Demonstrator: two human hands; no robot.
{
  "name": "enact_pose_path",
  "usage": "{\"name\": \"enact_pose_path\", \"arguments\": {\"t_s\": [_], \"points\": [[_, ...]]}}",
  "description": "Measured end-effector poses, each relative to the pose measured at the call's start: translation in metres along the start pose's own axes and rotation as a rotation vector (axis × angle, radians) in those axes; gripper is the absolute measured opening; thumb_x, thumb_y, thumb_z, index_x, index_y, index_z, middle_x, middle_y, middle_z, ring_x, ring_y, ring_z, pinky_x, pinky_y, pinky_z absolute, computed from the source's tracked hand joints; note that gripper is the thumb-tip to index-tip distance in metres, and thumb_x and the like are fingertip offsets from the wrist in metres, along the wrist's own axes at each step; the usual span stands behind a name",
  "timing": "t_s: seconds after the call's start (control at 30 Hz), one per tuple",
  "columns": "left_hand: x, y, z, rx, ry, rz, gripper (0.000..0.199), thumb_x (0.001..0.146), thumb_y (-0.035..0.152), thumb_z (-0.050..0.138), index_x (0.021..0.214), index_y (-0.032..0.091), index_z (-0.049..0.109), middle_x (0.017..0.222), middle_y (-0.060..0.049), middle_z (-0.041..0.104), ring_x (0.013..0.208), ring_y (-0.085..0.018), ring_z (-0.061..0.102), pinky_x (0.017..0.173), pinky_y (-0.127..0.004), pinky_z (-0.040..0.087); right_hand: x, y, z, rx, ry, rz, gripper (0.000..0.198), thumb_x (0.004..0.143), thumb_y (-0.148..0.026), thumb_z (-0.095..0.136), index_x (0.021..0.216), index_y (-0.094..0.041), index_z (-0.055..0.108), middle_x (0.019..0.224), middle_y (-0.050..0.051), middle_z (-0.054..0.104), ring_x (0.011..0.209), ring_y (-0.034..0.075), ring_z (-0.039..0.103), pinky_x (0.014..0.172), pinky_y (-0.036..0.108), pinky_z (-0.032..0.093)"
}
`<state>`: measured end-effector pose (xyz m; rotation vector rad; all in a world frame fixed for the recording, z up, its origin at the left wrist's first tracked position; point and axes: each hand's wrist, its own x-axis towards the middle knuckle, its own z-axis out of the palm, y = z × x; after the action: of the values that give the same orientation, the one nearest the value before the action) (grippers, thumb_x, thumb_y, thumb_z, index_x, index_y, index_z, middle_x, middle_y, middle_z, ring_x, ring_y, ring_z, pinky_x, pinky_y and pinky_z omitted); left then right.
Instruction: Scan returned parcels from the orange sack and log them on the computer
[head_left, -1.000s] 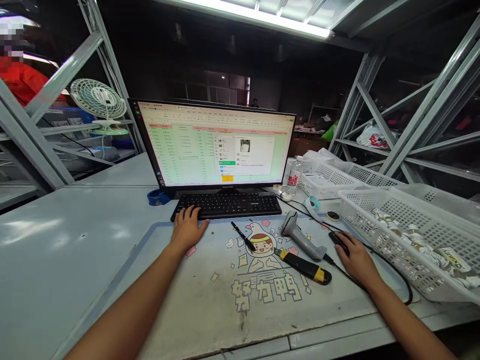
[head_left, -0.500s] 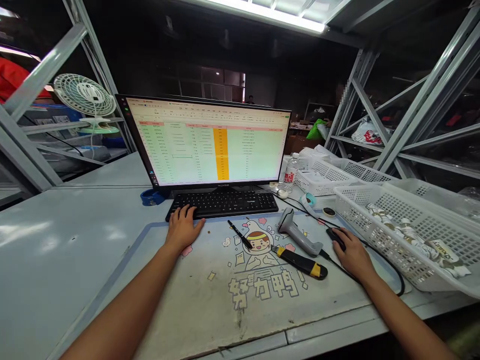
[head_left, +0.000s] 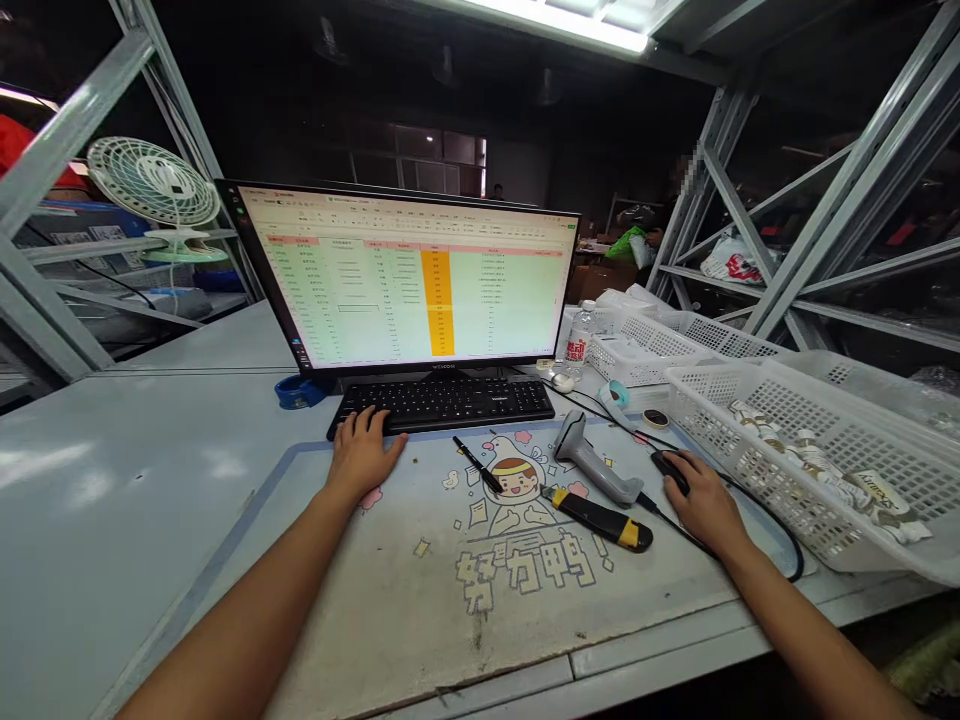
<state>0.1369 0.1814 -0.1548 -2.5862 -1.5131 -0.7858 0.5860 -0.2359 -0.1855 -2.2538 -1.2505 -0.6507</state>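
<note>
Black mouse [head_left: 670, 468] on the desk mat [head_left: 420, 590], right of the scanner [head_left: 596, 466]; right hand [head_left: 703, 505] cupped over it, covering most of it, cord trailing right. Left hand [head_left: 365, 452] flat, fingers loosely spread on the near-left keys of the black keyboard [head_left: 450, 402]. Knife [head_left: 600, 519] and pen [head_left: 480, 466] lie between hands. Bare mat toward near edge. White basket [head_left: 817, 450] close on right, cut off by frame. Monitor [head_left: 409, 280] text too small to read.
</note>
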Motion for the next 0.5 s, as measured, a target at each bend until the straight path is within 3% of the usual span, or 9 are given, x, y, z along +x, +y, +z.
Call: {"name": "enact_pose_path", "arguments": {"t_s": [0.23, 0.5], "points": [[-0.002, 0.01, -0.01, -0.007, -0.036, -0.026, 0.071, 0.101, 0.052, 0.048, 0.157, 0.009, 0.055, 0.17, -0.022, 0.043, 0.159, -0.046, 0.033, 0.133, -0.061, 0.023, -0.002, 0.002, 0.0, -0.037, 0.018, 0.029, 0.044, 0.099, -0.04, 0.05, 0.132, -0.024, 0.074, 0.144, 0.012, 0.068, 0.121, 0.034, 0.07, 0.103, 0.05, 0.061], [-0.008, 0.014, -0.017, -0.032, -0.071, -0.049, 0.068, 0.102, 0.049, 0.054, 0.16, 0.013, 0.053, 0.174, -0.018, 0.04, 0.163, -0.044, 0.029, 0.135, -0.058, 0.02, -0.004, 0.016, 0.006, -0.024, -0.002, 0.051, 0.05, 0.093, -0.052, 0.048, 0.129, -0.027, 0.073, 0.141, 0.012, 0.07, 0.116, 0.041, 0.071, 0.099, 0.061, 0.06]]}}
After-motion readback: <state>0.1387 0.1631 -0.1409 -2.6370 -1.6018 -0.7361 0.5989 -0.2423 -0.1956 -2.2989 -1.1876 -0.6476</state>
